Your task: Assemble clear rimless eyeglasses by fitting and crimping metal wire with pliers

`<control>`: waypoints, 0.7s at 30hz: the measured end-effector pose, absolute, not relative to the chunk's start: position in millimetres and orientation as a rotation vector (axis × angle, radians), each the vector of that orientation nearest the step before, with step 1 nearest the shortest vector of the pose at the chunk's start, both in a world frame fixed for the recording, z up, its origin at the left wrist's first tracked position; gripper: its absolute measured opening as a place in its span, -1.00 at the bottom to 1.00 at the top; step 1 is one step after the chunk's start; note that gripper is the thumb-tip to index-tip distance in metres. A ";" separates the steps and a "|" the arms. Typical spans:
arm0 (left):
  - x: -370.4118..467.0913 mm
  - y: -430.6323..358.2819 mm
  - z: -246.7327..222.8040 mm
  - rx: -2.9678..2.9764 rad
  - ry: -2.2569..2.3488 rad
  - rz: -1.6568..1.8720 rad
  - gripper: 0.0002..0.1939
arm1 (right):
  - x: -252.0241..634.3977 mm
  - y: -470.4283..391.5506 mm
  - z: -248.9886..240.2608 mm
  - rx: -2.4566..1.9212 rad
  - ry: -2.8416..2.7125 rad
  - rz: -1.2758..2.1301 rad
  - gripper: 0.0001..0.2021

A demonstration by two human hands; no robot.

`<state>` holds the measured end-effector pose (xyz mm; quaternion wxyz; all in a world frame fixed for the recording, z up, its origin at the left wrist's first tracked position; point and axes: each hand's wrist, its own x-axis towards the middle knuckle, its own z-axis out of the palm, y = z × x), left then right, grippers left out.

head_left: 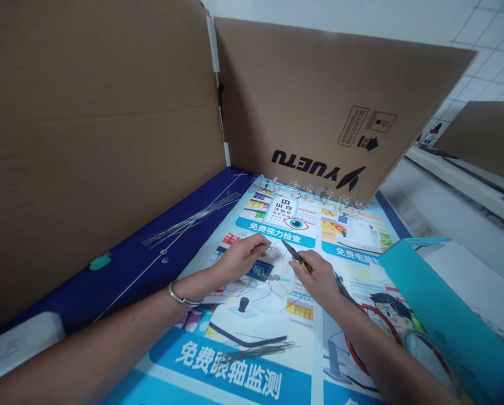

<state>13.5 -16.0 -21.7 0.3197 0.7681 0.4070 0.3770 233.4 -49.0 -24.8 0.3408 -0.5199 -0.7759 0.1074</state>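
Observation:
My right hand (317, 275) is closed around a pair of pliers (293, 251) with dark jaws and yellow-and-black handles. Their tips point up and left, towards my left hand. Thumb and fingers of my left hand (246, 257) are pinched together on a thin wire (284, 260), which curves in loose loops between the two hands. Small clear beads (273, 277) sit by the wire just below my left fingers. A bundle of straight thin wires (256, 352) lies on the printed sheet nearer to me.
More straight wires (193, 216) lie on the blue strip at left, beside a green blob (100, 262). Cardboard panels (319, 101) wall the left and back; clear wire-and-bead pieces (315, 191) line the back one. A red ring (376, 315) and a teal box (437, 304) are at right.

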 end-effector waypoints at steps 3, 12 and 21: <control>16.3 -18.5 -18.1 1.839 1.055 0.975 -0.79 | 233.8 -49.1 -25.7 -1.345 -2.060 0.226 -0.79; 20.2 -17.5 -24.2 1.566 1.030 0.956 -0.76 | 235.6 -49.8 -30.8 -1.343 -2.164 -0.063 -0.75; 19.7 -19.2 -21.3 1.579 1.008 0.961 -0.76 | 237.2 -51.7 -27.4 -1.339 -2.190 -0.299 -0.78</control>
